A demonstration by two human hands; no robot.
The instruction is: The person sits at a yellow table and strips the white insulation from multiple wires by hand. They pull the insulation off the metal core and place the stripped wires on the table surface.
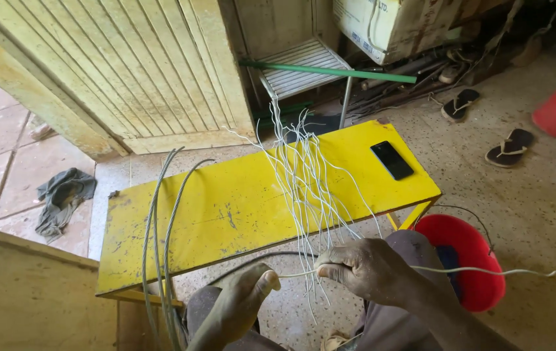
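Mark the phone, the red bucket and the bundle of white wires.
phone (391, 160), head view, middle of its dark screen.
red bucket (469, 250), head view, upper rim.
bundle of white wires (304, 175), head view, mid-strands over the bench.

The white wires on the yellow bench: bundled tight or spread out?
Spread out. The white wires fan apart across the yellow bench at their far ends, converging only where the right hand grips them.

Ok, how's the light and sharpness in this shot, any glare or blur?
Head view: soft, even daylight from the open doorway at left, no hard shadows; mild sheen on the yellow table, none blown out; thin white wires stay crisp; right hand and left hand sharp; wide-angle bending at edges.
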